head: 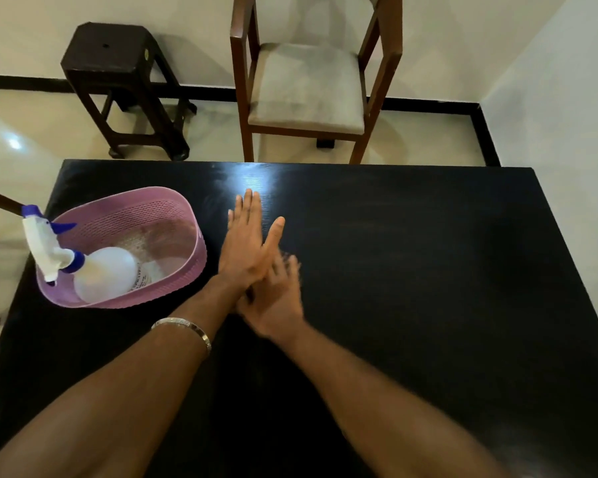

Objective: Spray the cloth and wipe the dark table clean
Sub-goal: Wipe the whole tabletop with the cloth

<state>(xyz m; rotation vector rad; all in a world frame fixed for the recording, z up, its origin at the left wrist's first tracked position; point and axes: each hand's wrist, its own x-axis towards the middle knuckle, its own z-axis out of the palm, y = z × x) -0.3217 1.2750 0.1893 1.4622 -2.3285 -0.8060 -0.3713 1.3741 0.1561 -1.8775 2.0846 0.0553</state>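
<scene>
A pink perforated basket [125,215] stands at the left of the dark worktop [411,270]. In it lies a white spray bottle [101,277], tilted, its blue-tipped head over the rim. No cloth shows. Just right of the basket, the left hand [246,250] and blurred right hand [273,301] meet, fingers straight, each grip wide and holding nothing.

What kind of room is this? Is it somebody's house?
Probably a dining or sitting corner in a home, though I can't be sure. A dark table stands by a cushioned wooden chair and a small dark stool on a shiny tiled floor.
</scene>
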